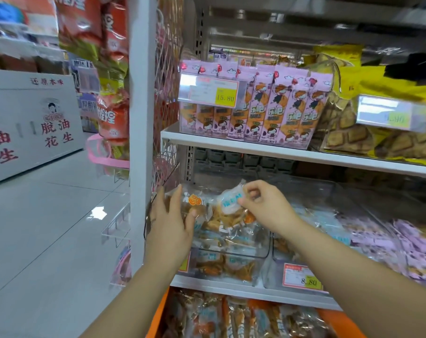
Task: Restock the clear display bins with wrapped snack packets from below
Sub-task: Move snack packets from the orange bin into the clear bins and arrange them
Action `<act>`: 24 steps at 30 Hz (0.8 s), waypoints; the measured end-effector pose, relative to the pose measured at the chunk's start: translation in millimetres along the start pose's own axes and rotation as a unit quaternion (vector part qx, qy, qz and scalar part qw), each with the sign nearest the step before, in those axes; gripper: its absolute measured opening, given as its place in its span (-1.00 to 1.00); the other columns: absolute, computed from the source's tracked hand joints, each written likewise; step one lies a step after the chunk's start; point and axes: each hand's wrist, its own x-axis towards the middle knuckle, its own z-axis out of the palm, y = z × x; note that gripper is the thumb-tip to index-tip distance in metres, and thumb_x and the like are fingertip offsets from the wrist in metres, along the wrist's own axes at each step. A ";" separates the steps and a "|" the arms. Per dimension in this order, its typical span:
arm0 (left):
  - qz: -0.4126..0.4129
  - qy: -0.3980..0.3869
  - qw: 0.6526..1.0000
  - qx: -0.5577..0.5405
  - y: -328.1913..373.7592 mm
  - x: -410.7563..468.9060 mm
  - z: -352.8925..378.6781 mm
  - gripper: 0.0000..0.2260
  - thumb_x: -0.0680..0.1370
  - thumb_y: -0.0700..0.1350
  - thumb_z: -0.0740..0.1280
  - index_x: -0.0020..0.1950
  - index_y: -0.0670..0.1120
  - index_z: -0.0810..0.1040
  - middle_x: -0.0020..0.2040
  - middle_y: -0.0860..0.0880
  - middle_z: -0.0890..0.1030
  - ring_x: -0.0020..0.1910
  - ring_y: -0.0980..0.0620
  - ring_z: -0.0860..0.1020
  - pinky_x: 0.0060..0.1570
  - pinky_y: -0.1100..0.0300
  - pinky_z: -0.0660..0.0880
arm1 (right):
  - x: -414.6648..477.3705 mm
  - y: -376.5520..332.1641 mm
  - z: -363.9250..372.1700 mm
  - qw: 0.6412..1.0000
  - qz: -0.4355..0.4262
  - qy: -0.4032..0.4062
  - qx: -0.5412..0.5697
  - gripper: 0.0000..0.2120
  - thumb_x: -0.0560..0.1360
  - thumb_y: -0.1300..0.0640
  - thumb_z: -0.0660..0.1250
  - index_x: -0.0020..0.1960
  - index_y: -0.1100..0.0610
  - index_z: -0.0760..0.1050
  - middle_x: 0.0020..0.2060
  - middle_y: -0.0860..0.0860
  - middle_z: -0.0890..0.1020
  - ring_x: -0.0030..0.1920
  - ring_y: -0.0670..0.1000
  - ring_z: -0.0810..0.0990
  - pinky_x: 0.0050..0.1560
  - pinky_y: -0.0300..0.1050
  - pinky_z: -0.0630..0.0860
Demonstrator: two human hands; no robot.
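Observation:
A clear display bin (263,252) on the lower shelf is piled with wrapped snack packets. My left hand (169,220) grips a clear packet with an orange swirl mark (194,203) at the bin's left side, thumb on its front. My right hand (263,203) pinches the pale blue top of a second snack packet (229,211) above the pile. Below the shelf, an orange container (158,320) holds several more wrapped packets (243,318).
A neighbouring clear bin (275,272) with an 8.80 price tag (302,279) holds blue and purple packets. The upper shelf (280,152) carries pink snack boxes (268,108) and yellow bags. A white upright post (141,132) stands left, with tiled floor (48,228) beyond.

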 end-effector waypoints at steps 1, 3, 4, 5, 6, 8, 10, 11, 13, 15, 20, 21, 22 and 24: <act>-0.006 -0.001 1.000 -0.010 -1.9 0.8 -1.2 -0.49 0.62 0.03 0.17 0.53 0.10 0.09 0.56 -0.04 -0.04 0.52 -0.12 0.04 0.36 -0.09 0.27 | 2.8 -2.1 5.1 0.999 0.001 -0.036 -0.017 -0.82 0.52 0.11 0.34 0.11 0.08 0.47 0.00 -0.08 0.48 -0.21 -0.12 0.48 -0.34 -0.33 0.35; -0.009 -0.002 0.999 -0.031 -5.7 2.1 -3.7 -0.50 0.62 0.01 0.19 0.53 0.08 0.11 0.55 -0.06 0.00 0.51 -0.12 0.09 0.37 -0.06 0.25 | 9.1 -6.0 14.8 0.994 0.014 -0.102 -0.043 -0.87 0.55 0.08 0.30 0.07 0.02 0.42 0.08 -0.06 0.45 -0.33 -0.11 0.48 -0.42 -0.29 0.34; -0.006 -0.001 0.999 -0.038 -7.2 2.3 -5.0 -0.50 0.61 0.01 0.19 0.53 0.07 0.12 0.54 -0.06 0.01 0.50 -0.12 0.11 0.37 -0.04 0.25 | 12.4 -7.3 18.3 0.991 0.021 -0.124 -0.053 -0.88 0.55 0.08 0.29 0.07 0.03 0.41 0.08 -0.03 0.47 -0.34 -0.08 0.48 -0.42 -0.26 0.35; -0.002 0.000 0.999 -0.041 -8.0 2.0 -6.4 -0.50 0.61 0.01 0.19 0.52 0.07 0.12 0.53 -0.05 0.02 0.50 -0.11 0.12 0.37 -0.03 0.26 | 16.0 -8.2 20.3 0.988 0.022 -0.138 -0.063 -0.86 0.55 0.09 0.28 0.09 0.07 0.42 0.07 0.00 0.49 -0.29 -0.04 0.50 -0.39 -0.23 0.38; 0.001 -0.001 0.999 -0.042 -8.3 1.7 -7.4 -0.50 0.61 0.00 0.20 0.52 0.07 0.12 0.53 -0.05 0.02 0.50 -0.10 0.14 0.35 -0.01 0.27 | 19.6 -9.0 21.5 0.986 0.019 -0.148 -0.070 -0.84 0.55 0.11 0.29 0.10 0.12 0.43 0.06 0.03 0.49 -0.21 0.00 0.53 -0.32 -0.20 0.40; 0.005 -0.001 0.999 -0.046 -9.0 1.3 -8.2 -0.50 0.61 -0.01 0.20 0.53 0.08 0.10 0.54 -0.04 0.01 0.49 -0.09 0.14 0.35 0.00 0.28 | 23.9 -11.2 22.1 0.986 0.000 -0.151 -0.077 -0.86 0.53 0.13 0.32 0.06 0.13 0.45 0.06 0.02 0.51 -0.11 -0.01 0.53 -0.28 -0.25 0.40; 0.012 0.002 0.998 -0.055 -9.3 1.1 -8.2 -0.46 0.62 -0.03 0.20 0.54 0.12 0.05 0.55 -0.03 -0.03 0.52 -0.07 0.08 0.38 0.02 0.23 | 24.1 -12.7 20.4 0.989 -0.026 -0.118 -0.081 -0.89 0.51 0.14 0.35 0.01 0.06 0.46 0.04 -0.02 0.52 -0.07 -0.05 0.53 -0.30 -0.31 0.37; 0.020 0.005 0.998 -0.060 -8.7 1.0 -7.9 -0.44 0.62 -0.03 0.20 0.54 0.14 0.01 0.56 -0.02 -0.06 0.53 -0.06 0.04 0.40 0.03 0.20 | 22.0 -12.1 17.4 0.992 -0.035 -0.087 -0.080 -0.89 0.50 0.15 0.36 0.00 0.03 0.46 0.02 -0.03 0.54 -0.07 -0.06 0.53 -0.33 -0.37 0.36; 0.039 0.011 0.998 -0.052 -7.0 0.3 -7.6 -0.41 0.61 -0.06 0.21 0.54 0.20 -0.04 0.57 0.01 -0.15 0.54 -0.03 -0.03 0.40 0.04 0.20 | 11.4 -9.8 7.3 0.998 -0.040 -0.004 -0.054 -0.88 0.50 0.18 0.36 -0.02 0.02 0.45 -0.05 -0.06 0.54 -0.17 -0.14 0.51 -0.36 -0.47 0.38; 0.046 -0.001 0.999 0.002 -4.2 -1.6 -7.1 -0.40 0.62 -0.06 0.21 0.53 0.23 -0.06 0.56 0.01 -0.26 0.54 -0.06 -0.10 0.35 0.01 0.28 | -5.5 -6.1 -6.5 0.995 -0.047 0.084 0.008 -0.85 0.49 0.23 0.37 -0.04 0.03 0.45 -0.12 -0.07 0.54 -0.21 -0.22 0.48 -0.33 -0.53 0.38; 0.039 -0.062 0.986 0.148 7.1 -8.2 -5.4 -0.52 0.62 -0.02 0.19 0.50 0.22 0.13 0.51 -0.03 -0.41 0.51 -0.17 -0.29 0.34 -0.07 0.32 | -50.8 5.4 -31.9 0.981 -0.025 0.127 0.147 -0.82 0.50 0.23 0.35 -0.07 -0.04 0.44 -0.12 -0.06 0.61 -0.18 -0.19 0.60 -0.28 -0.40 0.50; 0.034 -0.075 0.980 0.180 10.2 -10.5 -5.6 -0.54 0.61 0.00 0.20 0.48 0.22 0.17 0.50 -0.04 -0.41 0.50 -0.19 -0.30 0.35 -0.13 0.29 | -56.8 7.1 -34.2 0.978 -0.017 0.120 0.169 -0.82 0.51 0.23 0.34 -0.06 -0.03 0.45 -0.13 -0.08 0.62 -0.20 -0.21 0.61 -0.30 -0.41 0.50; 0.037 -0.080 0.974 0.210 12.4 -12.8 -5.9 -0.56 0.60 0.03 0.21 0.47 0.22 0.20 0.51 -0.06 -0.38 0.50 -0.21 -0.30 0.37 -0.21 0.22 | -61.1 8.7 -36.1 0.974 -0.010 0.114 0.194 -0.83 0.51 0.24 0.34 -0.06 -0.02 0.45 -0.14 -0.10 0.62 -0.23 -0.24 0.62 -0.32 -0.41 0.50; 0.094 -0.028 0.971 0.218 17.1 -17.6 -6.5 -0.60 0.57 0.10 0.24 0.41 0.17 0.35 0.56 -0.14 -0.13 0.52 -0.25 -0.16 0.37 -0.34 0.13 | -66.9 10.8 -38.8 0.965 0.004 0.104 0.239 -0.86 0.52 0.23 0.33 -0.04 0.00 0.47 -0.13 -0.13 0.62 -0.22 -0.27 0.63 -0.30 -0.38 0.52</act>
